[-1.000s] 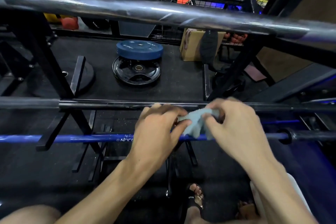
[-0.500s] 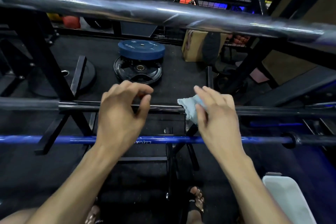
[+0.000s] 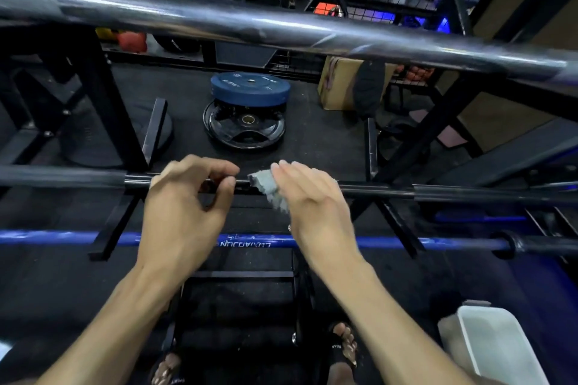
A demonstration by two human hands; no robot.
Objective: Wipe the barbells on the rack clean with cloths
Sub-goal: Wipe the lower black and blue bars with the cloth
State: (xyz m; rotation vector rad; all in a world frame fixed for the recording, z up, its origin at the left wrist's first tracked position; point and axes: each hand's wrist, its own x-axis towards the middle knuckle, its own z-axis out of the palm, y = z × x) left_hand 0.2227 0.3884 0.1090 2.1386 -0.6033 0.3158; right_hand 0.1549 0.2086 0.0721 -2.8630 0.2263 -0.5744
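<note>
Right hand (image 3: 316, 206) presses cloth (image 3: 269, 187) on black barbell (image 3: 375, 190).

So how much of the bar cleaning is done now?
Nothing here shows a finished bar; none looks clearly cleaner than the others. In hand: the right hand presses a grey cloth on the black barbell, and the left hand curls over the same bar beside it. Left: the rest of that bar, the blue barbell below and the big silver barbell above.
</note>
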